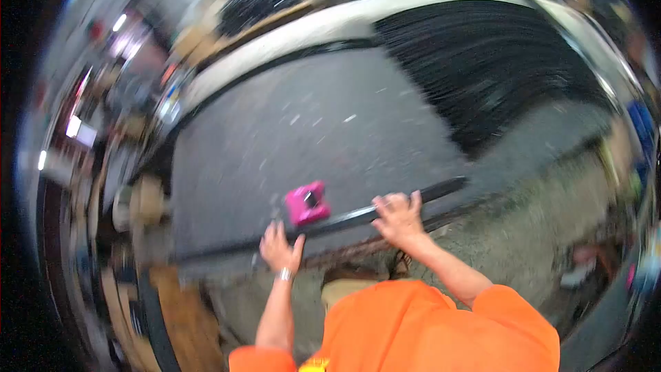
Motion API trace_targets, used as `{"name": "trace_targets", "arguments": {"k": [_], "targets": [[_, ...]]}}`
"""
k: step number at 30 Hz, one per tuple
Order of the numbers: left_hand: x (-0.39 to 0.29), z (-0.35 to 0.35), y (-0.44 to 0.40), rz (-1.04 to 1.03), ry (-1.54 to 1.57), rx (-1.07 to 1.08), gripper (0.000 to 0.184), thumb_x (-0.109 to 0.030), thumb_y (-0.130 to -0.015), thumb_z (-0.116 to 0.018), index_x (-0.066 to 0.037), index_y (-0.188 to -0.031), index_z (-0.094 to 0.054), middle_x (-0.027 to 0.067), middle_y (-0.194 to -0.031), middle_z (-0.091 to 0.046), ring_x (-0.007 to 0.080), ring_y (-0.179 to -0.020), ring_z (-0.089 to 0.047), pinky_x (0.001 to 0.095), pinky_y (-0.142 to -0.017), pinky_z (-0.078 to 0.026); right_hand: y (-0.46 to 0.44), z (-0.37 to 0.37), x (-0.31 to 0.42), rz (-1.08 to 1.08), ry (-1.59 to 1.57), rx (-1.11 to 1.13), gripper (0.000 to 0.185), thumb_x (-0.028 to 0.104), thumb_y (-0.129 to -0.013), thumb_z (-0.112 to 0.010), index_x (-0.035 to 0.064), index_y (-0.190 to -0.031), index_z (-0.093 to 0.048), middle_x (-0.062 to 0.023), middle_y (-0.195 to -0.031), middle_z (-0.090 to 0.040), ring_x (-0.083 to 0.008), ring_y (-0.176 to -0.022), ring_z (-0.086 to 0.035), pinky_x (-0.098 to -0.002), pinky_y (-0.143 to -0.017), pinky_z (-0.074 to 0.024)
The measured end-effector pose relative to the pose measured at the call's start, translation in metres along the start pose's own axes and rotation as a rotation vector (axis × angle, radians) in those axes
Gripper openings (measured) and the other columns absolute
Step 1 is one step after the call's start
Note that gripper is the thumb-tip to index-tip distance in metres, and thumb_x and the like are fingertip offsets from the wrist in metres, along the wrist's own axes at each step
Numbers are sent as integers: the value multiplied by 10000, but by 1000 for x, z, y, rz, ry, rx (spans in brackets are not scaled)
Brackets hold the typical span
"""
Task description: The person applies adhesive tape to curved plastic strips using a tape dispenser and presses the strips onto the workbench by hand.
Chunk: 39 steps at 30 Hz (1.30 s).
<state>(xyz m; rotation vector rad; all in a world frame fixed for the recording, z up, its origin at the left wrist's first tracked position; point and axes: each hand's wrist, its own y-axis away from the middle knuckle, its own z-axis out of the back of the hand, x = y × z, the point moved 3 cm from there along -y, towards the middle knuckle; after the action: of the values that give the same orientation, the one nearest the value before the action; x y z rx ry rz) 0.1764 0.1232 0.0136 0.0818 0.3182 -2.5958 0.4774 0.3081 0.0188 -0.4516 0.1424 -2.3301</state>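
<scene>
A long black strip lies along the near edge of the grey-topped table. My left hand is at the strip's left part, fingers and thumb apart, with a metal band on the wrist. Farther right, my right hand rests on the same strip with its fingers spread. Just behind the strip, between the hands, sits a bright pink object with a dark middle; motion blur hides what kind it is. Neither hand grips anything that I can see.
Many long black strips lie side by side over the table's far right part. A pale raised border runs along the back. Brown boards stand at the lower left. Bare floor shows at the right.
</scene>
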Motion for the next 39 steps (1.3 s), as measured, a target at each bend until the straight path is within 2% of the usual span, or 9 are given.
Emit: {"name": "trace_targets", "arguments": {"k": [2,6,13,18,21,24,27,35,39], "targets": [[-1,0,0,-11,-29,-89,733,-552,-843,-667,-90,-1394,-521,174,-1461,-478,341,-1370,-411,534,-1117,-291,-5,1,5,15,17,36,623,439,-838,-700,162,-1371,-532,-85,-1288,-508,-284,-1254,-444,-690,-1094,-216],[18,-18,9,102,30,-64,805,-657,-853,-583,-125,-1447,-471,149,-1530,-405,332,-1432,-338,552,-1174,-186,-4,-35,2,68,109,-37,660,431,-820,-721,199,-1406,-524,-76,-1318,-491,-291,-1288,-425,-679,-1109,-207],[22,-23,15,142,2,-26,873,-746,-843,-509,-147,-1474,-440,127,-1552,-364,301,-1454,-293,554,-1186,-154,2,-37,-2,55,138,21,644,419,-859,-692,228,-1441,-497,-64,-1357,-464,-289,-1314,-401,-680,-1115,-196],[18,-12,14,113,28,-78,847,-724,-829,-552,-131,-1431,-490,137,-1507,-423,308,-1430,-334,550,-1171,-204,1,-33,0,45,155,2,653,410,-842,-708,209,-1429,-503,-64,-1341,-479,-287,-1294,-417,-679,-1112,-201],[3,17,7,42,67,-170,721,-557,-772,-731,-109,-1315,-578,126,-1432,-504,304,-1338,-442,535,-1099,-314,-7,-10,13,48,46,22,618,403,-789,-748,177,-1330,-553,-71,-1251,-520,-277,-1231,-449,-682,-1075,-235],[-3,14,5,60,37,-63,694,-530,-794,-727,-101,-1318,-577,141,-1444,-508,323,-1368,-422,529,-1124,-290,-2,-1,11,9,15,30,586,420,-840,-697,168,-1347,-547,-81,-1286,-522,-279,-1251,-438,-701,-1074,-218],[28,-23,15,-43,81,-98,617,-499,-851,-679,-96,-1307,-577,139,-1436,-507,341,-1394,-388,573,-1138,-226,6,-22,4,-23,4,-42,530,401,-872,-678,174,-1339,-574,-83,-1336,-517,-275,-1294,-432,-712,-1089,-220],[59,-2,-13,-380,296,217,458,-455,-864,-677,-69,-1100,-609,130,-1133,-579,356,-1128,-510,505,-930,-366,9,-17,22,-87,138,-23,461,366,-886,-674,182,-1303,-602,-78,-1333,-531,-270,-1304,-462,-718,-1042,-327],[61,-19,-8,-438,354,26,433,-437,-872,-688,-69,-1087,-614,139,-1108,-583,360,-1107,-521,506,-926,-380,7,-14,23,-114,178,16,457,357,-896,-664,191,-1314,-583,-84,-1330,-518,-280,-1309,-454,-699,-1026,-361]]}}
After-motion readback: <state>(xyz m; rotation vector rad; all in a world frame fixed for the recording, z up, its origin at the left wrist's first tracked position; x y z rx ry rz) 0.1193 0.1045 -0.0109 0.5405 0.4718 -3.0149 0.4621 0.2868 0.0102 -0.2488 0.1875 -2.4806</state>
